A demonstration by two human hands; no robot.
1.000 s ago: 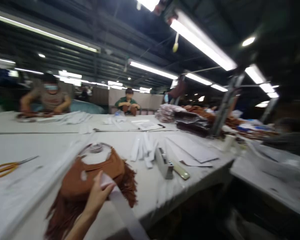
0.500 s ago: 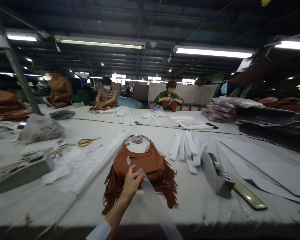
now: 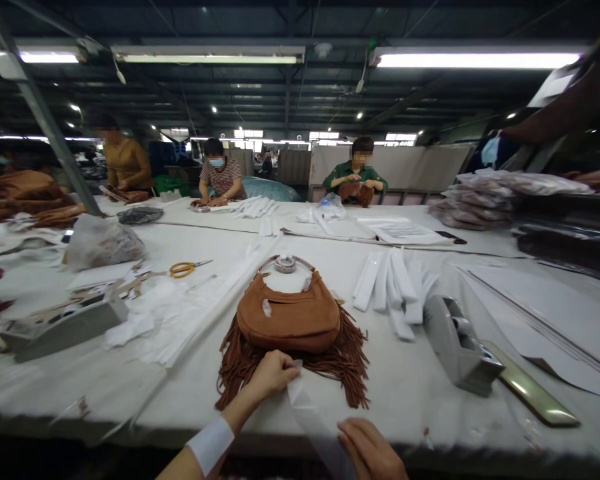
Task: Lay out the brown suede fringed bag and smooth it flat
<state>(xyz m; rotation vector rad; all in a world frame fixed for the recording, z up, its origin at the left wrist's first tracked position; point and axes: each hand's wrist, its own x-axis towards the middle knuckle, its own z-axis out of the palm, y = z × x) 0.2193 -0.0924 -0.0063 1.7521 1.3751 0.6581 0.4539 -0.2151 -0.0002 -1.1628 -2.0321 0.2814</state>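
Left hand [image 3: 273, 373] pinching white strip [image 3: 310, 417] over fringed bag [image 3: 290, 320].

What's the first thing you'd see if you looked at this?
A brown fringed bag lies in the middle of the white table. Just in front of it, the left hand pinches a pale strip that runs down to the right hand. Orange scissors lie farther left.

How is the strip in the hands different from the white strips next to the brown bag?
The held strip is one piece, stretched from the left hand to the right hand; the loose strips are many, lying fanned on the table beside the bag. The held strip looks see-through; the loose strips look solid white. Both are long, narrow and pale.
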